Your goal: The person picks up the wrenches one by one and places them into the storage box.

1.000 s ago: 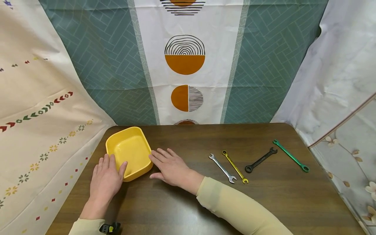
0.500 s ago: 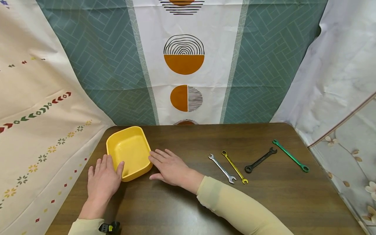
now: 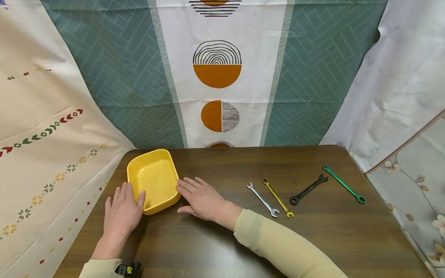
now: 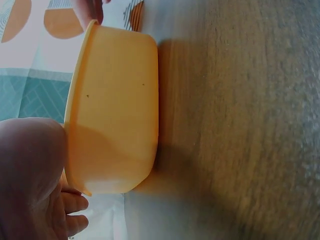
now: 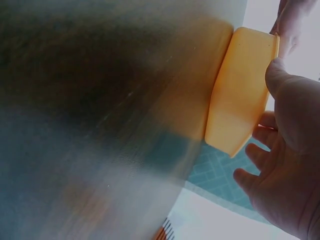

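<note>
A yellow square plastic bin [image 3: 154, 179] with rounded corners sits at the table's far left, nothing inside it. My left hand [image 3: 121, 214] lies along its near left side, fingers straight, thumb by the near rim; the left wrist view has that thumb at the rim of the bin [image 4: 112, 112]. On the opposite side my right hand [image 3: 201, 199] has its extended fingertips against the bin's right wall. From the right wrist, the spread fingers show beside the bin [image 5: 240, 90]. Neither hand curls round it.
Right of my right hand lie a silver wrench [image 3: 262, 199], a yellow wrench [image 3: 278, 198], a black wrench [image 3: 308, 189] and a green wrench [image 3: 344, 184] on the brown table [image 3: 215, 243]. Patterned cloth [image 3: 139, 77] hangs behind the table's back edge.
My left thumb has shifted slightly left, along the near rim. The bin's left side has edged a little to the right. My right hand stays nearly still, and the wrenches lie unmoved.
</note>
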A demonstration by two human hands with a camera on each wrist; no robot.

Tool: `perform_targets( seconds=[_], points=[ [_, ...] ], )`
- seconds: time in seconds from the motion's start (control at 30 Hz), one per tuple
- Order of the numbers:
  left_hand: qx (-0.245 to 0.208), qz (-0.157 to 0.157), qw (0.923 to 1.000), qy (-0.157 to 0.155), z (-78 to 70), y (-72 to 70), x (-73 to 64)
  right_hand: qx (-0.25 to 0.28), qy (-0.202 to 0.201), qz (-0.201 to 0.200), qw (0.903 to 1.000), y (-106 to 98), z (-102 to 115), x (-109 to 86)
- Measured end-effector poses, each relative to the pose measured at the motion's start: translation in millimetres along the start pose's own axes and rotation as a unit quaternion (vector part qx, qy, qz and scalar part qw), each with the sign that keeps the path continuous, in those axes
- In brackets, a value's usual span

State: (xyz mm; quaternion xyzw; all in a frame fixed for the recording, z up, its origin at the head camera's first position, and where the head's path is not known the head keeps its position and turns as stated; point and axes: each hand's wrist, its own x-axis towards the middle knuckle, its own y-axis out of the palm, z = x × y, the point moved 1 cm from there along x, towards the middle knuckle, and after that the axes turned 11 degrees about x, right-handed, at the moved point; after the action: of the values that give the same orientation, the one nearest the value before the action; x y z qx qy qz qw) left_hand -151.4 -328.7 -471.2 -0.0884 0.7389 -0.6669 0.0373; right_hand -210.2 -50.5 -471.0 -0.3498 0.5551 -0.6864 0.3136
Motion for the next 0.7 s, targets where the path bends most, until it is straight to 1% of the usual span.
perform_targets(
  seconds=[0.4,0.7],
  points=[
    [-0.026,-0.009,0.9996,0.002,-1.5,4.7,1.2,0.0,-0.002,-0.004,1.0,0.1,-1.2,-4.5],
    [-0.028,-0.009,0.9995,0.01,-5.7,5.0,2.2,-0.005,-0.002,-0.005,1.0,1.8,-3.0,-8.6]
  ],
)
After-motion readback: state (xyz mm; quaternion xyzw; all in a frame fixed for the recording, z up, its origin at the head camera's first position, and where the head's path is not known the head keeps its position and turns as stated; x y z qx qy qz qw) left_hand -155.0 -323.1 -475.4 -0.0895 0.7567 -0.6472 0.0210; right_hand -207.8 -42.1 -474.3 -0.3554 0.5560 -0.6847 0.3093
